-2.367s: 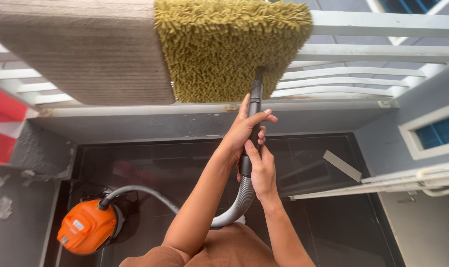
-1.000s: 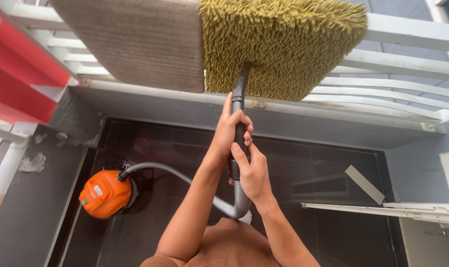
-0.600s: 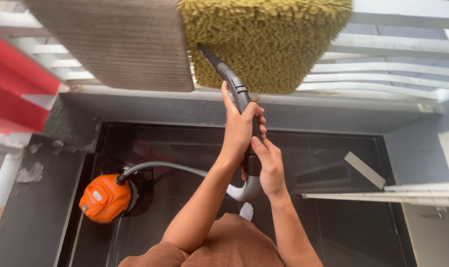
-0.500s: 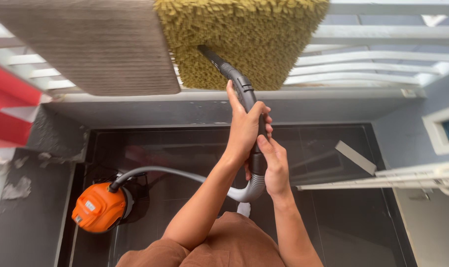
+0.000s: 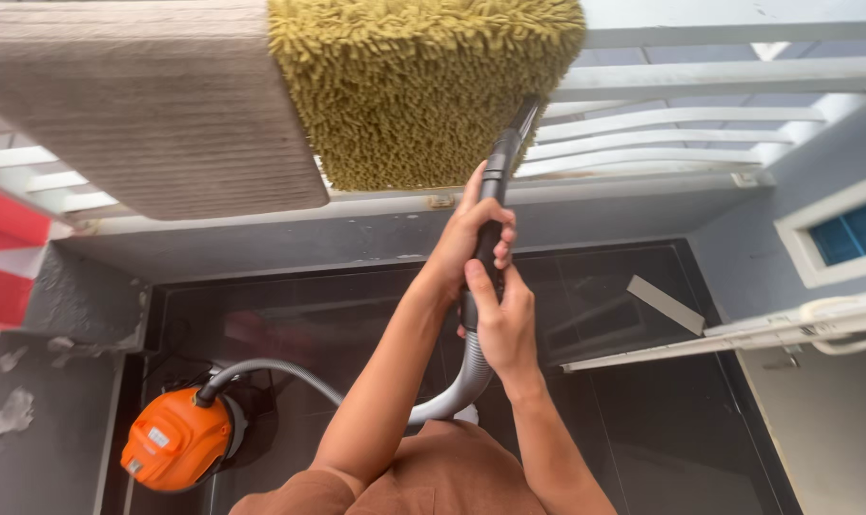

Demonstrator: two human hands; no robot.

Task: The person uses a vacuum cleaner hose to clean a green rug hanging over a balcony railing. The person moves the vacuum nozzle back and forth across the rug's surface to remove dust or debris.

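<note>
A shaggy olive-green mat [image 5: 423, 86] hangs over a white railing [image 5: 700, 72], beside a beige ribbed mat [image 5: 137, 105]. Both my hands grip the black vacuum nozzle tube [image 5: 498, 176]. My left hand [image 5: 471, 238] is wrapped around the tube higher up, and my right hand [image 5: 499, 319] holds it just below, where the grey hose [image 5: 457, 391] joins. The nozzle tip touches the green mat's right lower edge. The hose curves down to an orange vacuum cleaner [image 5: 171, 439] on the dark floor at the lower left.
A grey low wall [image 5: 376, 234] runs under the railing. A pale flat strip [image 5: 663, 303] lies on the dark tiled floor at the right. A white door frame edge [image 5: 738, 339] and grey wall stand at the right; a red surface [image 5: 4, 267] shows at the far left.
The nozzle tip has swung from the green mat's left part to its right lower edge. Both hands kept their grip on the tube and shifted slightly right.
</note>
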